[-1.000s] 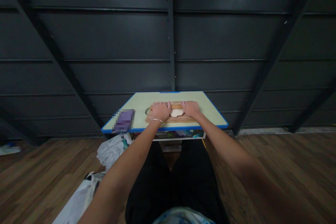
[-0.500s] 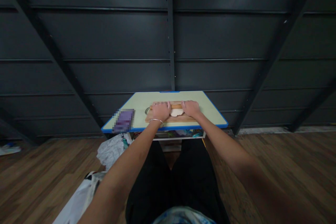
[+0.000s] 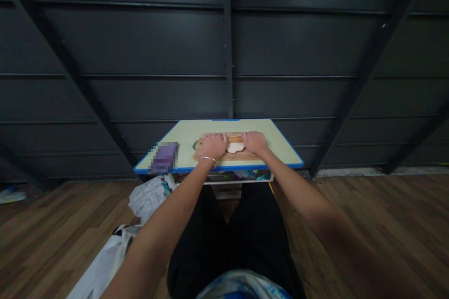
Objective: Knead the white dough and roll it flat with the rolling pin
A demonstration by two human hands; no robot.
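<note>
A wooden rolling pin [image 3: 235,139] lies crosswise on a piece of pale dough [image 3: 235,147]. My left hand [image 3: 214,145] is closed around the pin's left end, and a bracelet circles that wrist. Around the right end, my right hand [image 3: 255,141] is closed in the same way. Under the dough is a wooden board [image 3: 242,156], resting on the light-topped table [image 3: 189,128]. Both ends of the pin are largely hidden by my fingers.
A purple item [image 3: 164,155], partly pixelated, lies on the table's left side. Below the tabletop is an open shelf [image 3: 242,175] with mixed things. White crumpled cloth [image 3: 145,198] hangs at the left, and a dark panelled wall [image 3: 157,98] stands behind.
The view has shifted slightly, so the table sits a little higher in the picture. Both hands keep their grip on the rolling pin, with hardly any visible movement against the dough.
</note>
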